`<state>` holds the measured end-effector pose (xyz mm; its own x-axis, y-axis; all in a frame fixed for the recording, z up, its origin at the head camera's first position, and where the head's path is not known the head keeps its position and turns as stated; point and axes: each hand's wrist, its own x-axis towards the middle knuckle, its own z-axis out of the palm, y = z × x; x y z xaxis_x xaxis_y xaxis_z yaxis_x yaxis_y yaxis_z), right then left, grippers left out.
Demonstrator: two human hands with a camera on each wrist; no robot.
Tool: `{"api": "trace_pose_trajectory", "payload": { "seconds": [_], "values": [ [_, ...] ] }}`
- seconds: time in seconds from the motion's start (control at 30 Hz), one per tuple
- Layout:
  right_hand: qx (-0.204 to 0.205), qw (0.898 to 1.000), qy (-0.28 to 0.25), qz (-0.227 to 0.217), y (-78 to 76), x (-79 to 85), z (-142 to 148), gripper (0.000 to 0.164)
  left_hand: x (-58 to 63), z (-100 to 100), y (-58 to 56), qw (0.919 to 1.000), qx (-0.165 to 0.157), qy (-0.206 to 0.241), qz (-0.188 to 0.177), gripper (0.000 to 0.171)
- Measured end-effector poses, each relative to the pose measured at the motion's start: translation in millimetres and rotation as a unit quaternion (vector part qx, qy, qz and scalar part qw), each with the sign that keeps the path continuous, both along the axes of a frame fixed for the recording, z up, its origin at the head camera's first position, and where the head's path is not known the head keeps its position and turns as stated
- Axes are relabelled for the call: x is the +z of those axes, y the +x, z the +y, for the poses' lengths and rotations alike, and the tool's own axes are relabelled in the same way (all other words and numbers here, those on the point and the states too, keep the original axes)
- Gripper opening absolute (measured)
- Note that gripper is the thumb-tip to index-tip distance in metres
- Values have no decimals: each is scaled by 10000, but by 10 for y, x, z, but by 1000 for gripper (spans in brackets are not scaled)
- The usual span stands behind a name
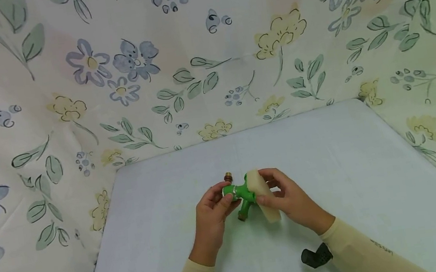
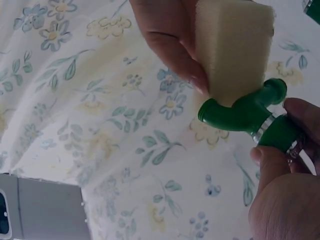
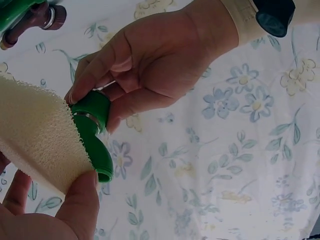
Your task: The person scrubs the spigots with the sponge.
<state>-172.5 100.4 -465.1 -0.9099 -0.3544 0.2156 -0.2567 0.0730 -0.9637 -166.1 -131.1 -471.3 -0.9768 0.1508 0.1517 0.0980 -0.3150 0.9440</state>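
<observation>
Left hand: our left hand (image 1: 211,212) grips the green plastic tap fitting with brass-coloured ends (image 1: 241,194) by its banded collar; the fingers (image 3: 95,75) and thumb curl round that end, as the right wrist view shows plainly.
Right hand: our right hand (image 1: 286,198) pinches a cream-coloured block of coarse sponge (image 1: 261,194) between thumb and fingertips, and the sponge's face lies against the fitting's green body.
Where the fitting is: we hold it up above the pale blue bench (image 1: 374,179), between both hands, near the middle of the bench; it does not rest on the surface.
Step in hand: we judge that we are wiping the fitting, the sponge laid on the curved elbow section beside the collar.
Next move: as we judge it, the sponge needs to slide along or round the green body while the left hand keeps the piece steady, perhaps turning it to bring another side up.
Fitting, material and shape: smooth glossy green plastic, a bent tubular body with a side branch, a shiny metal band at the collar, a dark brass-like nozzle at one end.
Sponge, material and shape: an open-pored, rough, soft block with squared edges, slightly dented where the fingers press.
Surroundings: a floral-printed cloth backdrop (image 1: 150,71) hangs round the bench on three sides.
</observation>
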Motion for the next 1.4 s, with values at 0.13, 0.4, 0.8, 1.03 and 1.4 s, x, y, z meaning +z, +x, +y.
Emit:
{"api": "trace_pose_trajectory", "payload": {
  "seconds": [0.13,0.4,0.8,1.03,1.4],
  "values": [
    [231,9995,-218,-83,32,61,-4,53,12,-3,-15,9997,229,-106,28,37],
    [431,9984,-341,111,109,219,-31,56,-5,-11,-25,9987,474,-162,-93,37],
    [478,9982,-323,135,161,372,-36,56,21,-33,14,9998,168,-51,11,37],
    [342,9992,-160,142,150,372,-24,57,26,-30,25,9999,-57,20,89,37],
    [170,9996,106,178,122,327,2,58,16,-20,38,9999,-126,78,9,36]
  ]
}}
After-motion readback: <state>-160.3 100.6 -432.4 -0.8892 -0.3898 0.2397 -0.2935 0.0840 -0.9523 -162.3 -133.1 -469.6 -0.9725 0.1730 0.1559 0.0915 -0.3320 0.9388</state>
